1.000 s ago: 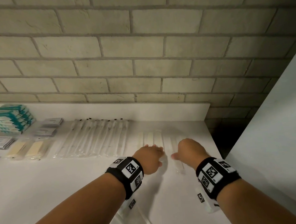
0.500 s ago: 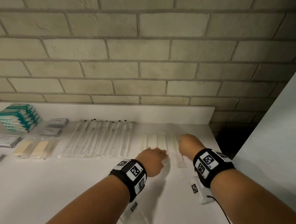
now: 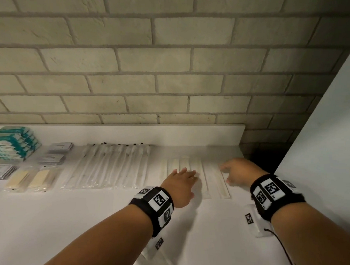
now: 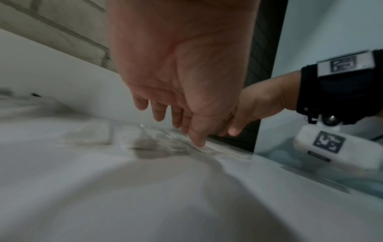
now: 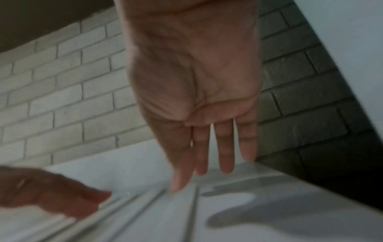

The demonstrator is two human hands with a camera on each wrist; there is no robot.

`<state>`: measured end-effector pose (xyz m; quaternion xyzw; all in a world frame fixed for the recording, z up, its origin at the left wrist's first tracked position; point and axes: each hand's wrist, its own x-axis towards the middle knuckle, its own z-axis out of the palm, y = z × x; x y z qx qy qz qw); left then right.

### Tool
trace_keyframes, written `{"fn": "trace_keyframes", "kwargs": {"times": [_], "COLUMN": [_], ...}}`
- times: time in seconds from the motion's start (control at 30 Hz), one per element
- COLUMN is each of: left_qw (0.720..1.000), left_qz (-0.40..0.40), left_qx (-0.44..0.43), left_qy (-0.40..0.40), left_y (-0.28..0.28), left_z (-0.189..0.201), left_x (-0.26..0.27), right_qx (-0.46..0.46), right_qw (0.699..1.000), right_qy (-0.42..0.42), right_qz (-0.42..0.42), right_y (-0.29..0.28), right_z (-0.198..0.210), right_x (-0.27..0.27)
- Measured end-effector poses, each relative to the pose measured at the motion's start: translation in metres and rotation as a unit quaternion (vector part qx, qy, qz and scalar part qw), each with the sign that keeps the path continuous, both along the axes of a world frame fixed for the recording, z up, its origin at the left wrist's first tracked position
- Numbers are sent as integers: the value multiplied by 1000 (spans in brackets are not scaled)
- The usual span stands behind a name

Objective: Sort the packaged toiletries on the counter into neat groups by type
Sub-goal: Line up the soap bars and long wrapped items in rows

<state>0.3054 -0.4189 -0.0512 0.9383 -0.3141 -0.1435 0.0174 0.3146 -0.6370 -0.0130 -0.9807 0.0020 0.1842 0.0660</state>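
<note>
1. Toiletries lie in groups along the back of your white surface (image 3: pixel 94 227). Head view: teal packets (image 3: pixel 12 144) are stacked at far left, grey sachets (image 3: pixel 56 152) sit beside them, two pale bars (image 3: pixel 29 179) lie in front, then comes a row of long clear-wrapped brushes (image 3: pixel 109 166), and at the right a row of pale flat sticks (image 3: pixel 215 179). Your left hand (image 3: pixel 180 185) lies palm down with fingers out flat on the left sticks of that row. Your right hand (image 3: pixel 238 172) reaches to the right end of the row, fingers spread; it grips nothing. Both wrists wear black bands (image 3: pixel 155 208) with printed markers. A brick wall (image 3: pixel 167 72) rises behind.

2. Left wrist view: your left hand (image 4: pixel 178 73) is loose and extended, one fingertip (image 4: pixel 200 142) touching clear wrapping on the surface (image 4: pixel 145 196); nothing is held. Your right hand (image 4: pixel 257 104) shows behind it.

3. Right wrist view, blurred: your right hand (image 5: pixel 196 81) has straight, slightly parted fingers, the lowest fingertip (image 5: pixel 178 185) down at the wrapped sticks (image 5: pixel 145 204); whether it touches, you cannot tell. Your left hand (image 5: pixel 51 193) rests flat at lower left.
</note>
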Motion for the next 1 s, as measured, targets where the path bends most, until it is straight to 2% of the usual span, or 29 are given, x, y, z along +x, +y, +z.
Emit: {"fn": "trace_keyframes", "kwargs": {"times": [0.07,0.33,0.43,0.53,0.63,0.7,0.8,0.87,0.93,1.0], "left_qw": [1000,999,999,1000,1000,1000,1000,1000,999,999], "left_qz": [-13,-17,-10,-11,-11,-12,-8,-9,-14,-17], "left_qx": [18,45,27,7,5,8,13,23,40,50], "left_qy": [11,6,17,15,11,10,10,12,12,11], "left_y": [-12,-23,-21,-20,-20,-21,-21,-21,-21,-21], "left_z": [0,-6,-7,-8,-8,-7,-7,-6,-6,-7], "left_x": [-2,-2,-3,-5,-6,-7,-8,-7,-6,-4], "right_qx": [-20,-25,-7,30,30,66,98,84,140,188], "right_qw": [999,998,1000,998,989,981,979,979,977,971], "right_qy": [42,22,-4,-35,-27,10,39,45,5,-84], "right_qz": [26,54,18,-53,-141,-184,-174,-182,-162,-122], "right_y": [-4,7,12,19,31,37,39,37,32,23], "right_z": [-8,-24,-21,-20,-28,-28,-20,-12,-6,-2], "right_x": [-9,-3,5,16,22,25,31,33,42,47]}}
